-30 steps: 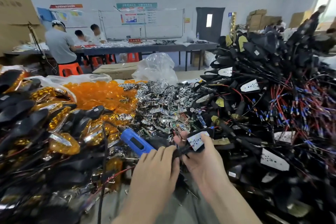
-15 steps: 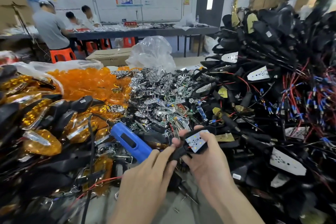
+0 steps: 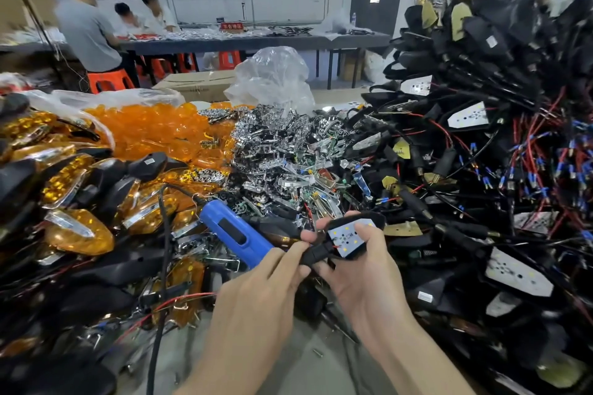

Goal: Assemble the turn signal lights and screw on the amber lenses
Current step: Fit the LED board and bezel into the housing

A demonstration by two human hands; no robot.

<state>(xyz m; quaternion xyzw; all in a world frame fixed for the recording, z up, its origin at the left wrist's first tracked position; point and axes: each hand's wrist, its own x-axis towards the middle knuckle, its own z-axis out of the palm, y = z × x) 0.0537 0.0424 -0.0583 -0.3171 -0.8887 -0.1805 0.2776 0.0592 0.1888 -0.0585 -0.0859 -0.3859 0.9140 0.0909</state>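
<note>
Both hands are working one turn signal housing (image 3: pixel 349 239), black shell with its white LED board facing up, held just right of the blue electric screwdriver (image 3: pixel 236 234). Right hand (image 3: pixel 362 269) is gripping the shell, thumb pressing on the board, fingers curled round the far edge. Left hand (image 3: pixel 260 292) is pinching the black stalk end of the housing between thumb and fingertips.

Progress, judged: this unit is showing no reflector and no lens yet, so most of its assembly is remaining. Left of the screwdriver, finished amber-lensed lights (image 3: pixel 73 202) are piling up. Loose amber lenses (image 3: pixel 150 128) are lying behind the screwdriver, chrome reflectors (image 3: pixel 279 144) just right of those, and unassembled wired housings (image 3: pixel 481 138) are heaping high to the far right.

Room: only a narrow strip of bare bench (image 3: pixel 305 362) in front of the screwdriver, piles crowding in on both sides, wires likely snagging.
</note>
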